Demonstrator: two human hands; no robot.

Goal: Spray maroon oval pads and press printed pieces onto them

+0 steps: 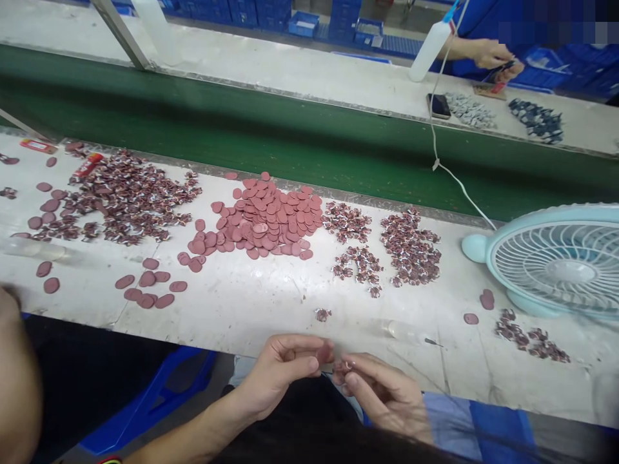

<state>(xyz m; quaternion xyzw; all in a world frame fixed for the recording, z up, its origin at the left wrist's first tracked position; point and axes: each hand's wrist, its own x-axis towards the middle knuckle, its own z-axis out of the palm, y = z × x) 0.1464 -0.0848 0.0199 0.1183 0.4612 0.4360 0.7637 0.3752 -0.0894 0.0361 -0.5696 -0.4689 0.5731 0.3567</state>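
My left hand (278,370) is closed in a pinch on a flat reddish-brown oval disc (324,353), just off the table's front edge. Close beside it, my right hand (387,393) pinches a small brown-and-white piece (342,367), partly hidden by the fingers. The fingertips of both hands nearly meet. On the table ahead of them lies a single small brown-and-white piece (322,314). Farther back spreads a heap of reddish-brown oval discs (271,216). Right of that heap are groups of small brown-and-white pieces (411,248).
A light-blue fan (565,264) stands at the right. A clear bottle-like object (399,330) lies near my right hand. At the left is a big pile of brown pieces (130,200). Behind the green conveyor belt (242,138), a co-worker's hands (498,58) hold something dark.
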